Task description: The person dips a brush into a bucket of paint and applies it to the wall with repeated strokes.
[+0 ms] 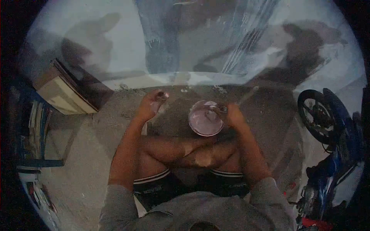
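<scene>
In the head view, both forearms reach forward past the crossed legs [173, 148] of the seated person, elbows bent and spread to either side. The left hand [151, 106] is raised ahead of the left knee, its wrist bent slightly inward. Its fingers are curled around a small glossy object [162, 95], too blurred to name. The right hand [232, 114] is turned inward at the right edge of a round bowl [205, 130], its fingers drawn together on a small dark object [221, 109] that reaches over the rim. Whether this hand also touches the bowl cannot be made out.

The bowl sits just beyond the shins, right of the middle, between the two hands but nearer the right; a pale pinkish substance shows inside. Whether it rests fully on the floor [266, 127] is unclear. The crossed shins lie between the torso and the bowl.

Farther left, a box-like brown panel [63, 96] leans at an angle, with a blue frame [44, 163] nearer the person. On the right stands a blue motorcycle [331, 173], its front wheel [317, 115] well apart from the right forearm. Ahead, a white wall [123, 42] with grey-blue patches bears large shadows and closes off the space beyond the hands.
</scene>
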{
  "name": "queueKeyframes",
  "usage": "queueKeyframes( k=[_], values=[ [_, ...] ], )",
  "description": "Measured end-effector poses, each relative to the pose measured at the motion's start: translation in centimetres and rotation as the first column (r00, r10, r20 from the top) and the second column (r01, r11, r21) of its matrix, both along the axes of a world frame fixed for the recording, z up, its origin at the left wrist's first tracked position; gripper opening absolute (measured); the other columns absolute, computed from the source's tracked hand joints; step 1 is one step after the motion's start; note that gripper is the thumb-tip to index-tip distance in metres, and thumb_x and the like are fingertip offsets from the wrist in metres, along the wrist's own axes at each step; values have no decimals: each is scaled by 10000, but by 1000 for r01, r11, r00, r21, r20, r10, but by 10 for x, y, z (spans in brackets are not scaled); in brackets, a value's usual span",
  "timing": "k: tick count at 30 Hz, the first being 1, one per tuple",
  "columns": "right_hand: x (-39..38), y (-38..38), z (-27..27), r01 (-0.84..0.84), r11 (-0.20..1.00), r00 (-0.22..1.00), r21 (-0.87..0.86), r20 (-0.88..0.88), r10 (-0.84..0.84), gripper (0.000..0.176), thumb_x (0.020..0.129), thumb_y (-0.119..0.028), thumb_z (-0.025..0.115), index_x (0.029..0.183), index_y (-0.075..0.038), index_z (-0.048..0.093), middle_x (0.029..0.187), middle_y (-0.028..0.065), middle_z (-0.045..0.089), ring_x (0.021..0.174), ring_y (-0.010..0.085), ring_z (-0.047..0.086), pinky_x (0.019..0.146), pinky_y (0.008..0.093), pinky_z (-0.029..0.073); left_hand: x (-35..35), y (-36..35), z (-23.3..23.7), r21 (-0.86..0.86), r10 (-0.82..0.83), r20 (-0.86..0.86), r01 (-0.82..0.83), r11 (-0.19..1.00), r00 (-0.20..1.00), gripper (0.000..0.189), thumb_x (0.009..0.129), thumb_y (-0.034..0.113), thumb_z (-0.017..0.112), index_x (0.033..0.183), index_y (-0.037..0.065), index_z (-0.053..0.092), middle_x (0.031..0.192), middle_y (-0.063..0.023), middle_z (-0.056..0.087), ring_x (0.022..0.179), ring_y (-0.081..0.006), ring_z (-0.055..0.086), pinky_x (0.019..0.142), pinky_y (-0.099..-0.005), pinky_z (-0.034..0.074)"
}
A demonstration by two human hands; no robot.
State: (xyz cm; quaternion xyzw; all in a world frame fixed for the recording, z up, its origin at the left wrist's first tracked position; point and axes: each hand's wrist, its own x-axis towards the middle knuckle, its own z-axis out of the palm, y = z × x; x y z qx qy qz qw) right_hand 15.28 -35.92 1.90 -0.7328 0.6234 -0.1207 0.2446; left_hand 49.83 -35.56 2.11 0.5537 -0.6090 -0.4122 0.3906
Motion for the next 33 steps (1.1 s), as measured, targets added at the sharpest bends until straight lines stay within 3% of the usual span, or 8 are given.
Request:
queueKeyframes(
  k=[6,10,13,16,18,21,27,33],
  values=[
    [20,11,25,-45,986,997,162,-53,54,457,764,-457,604,961,-48,647,839,263,612,836,381,598,777,450,465,0,14,0,422,-404,644,139,896,650,509,834,351,563,1195,5,465,1100,-159,582,1001,-314,557,858,-402,436],
    [5,-2,-25,59,973,997,223,42,-70,500,760,-497,596,947,-37,649,831,250,620,785,394,607,730,454,480,-8,17,-33,108,-200,589,169,980,783,389,803,360,583,1048,60,558,1047,-176,592,965,-335,568,813,-427,457],
    [-18,-10,-45,-4,1000,996,-14,83,6,552,754,-538,592,944,-21,640,772,213,635,713,373,624,677,433,498,-15,14,-21,287,-380,573,256,923,726,396,789,343,587,1048,45,554,1050,-192,589,976,-353,561,827,-440,449],
    [-27,-13,-19,336,921,924,197,121,-363,487,772,-447,624,973,-3,618,851,179,643,705,326,635,602,395,520,-14,17,-29,325,-344,646,162,932,682,399,777,327,595,1064,55,550,1042,-189,596,962,-357,567,829,-450,445],
    [-27,-2,15,214,876,791,433,449,-416,526,817,-275,631,1156,69,424,807,115,648,669,196,640,618,321,526,-6,17,-52,248,-311,657,192,949,687,430,795,371,583,1081,53,541,1051,-183,593,973,-349,565,829,-452,443],
    [-26,2,28,203,920,882,337,346,-321,463,814,-226,635,1124,65,452,822,119,641,690,214,637,633,335,535,-13,13,-35,437,-443,625,182,881,643,477,806,425,576,1111,61,526,1067,-170,589,973,-338,565,829,-442,444],
    [-49,16,37,209,902,687,377,600,-410,493,809,-183,642,1162,64,402,907,166,620,737,237,636,622,332,544,-7,15,-65,198,-300,645,225,954,703,504,790,470,594,1039,37,532,971,-170,604,874,-339,577,777,-444,451],
    [-41,33,44,452,851,756,268,392,-525,509,808,-206,649,1144,62,376,902,194,614,761,246,641,616,334,546,-14,8,-52,443,-480,591,237,865,648,500,822,420,549,1090,-1,533,1059,-224,568,974,-368,550,844,-437,437]
  ],
)
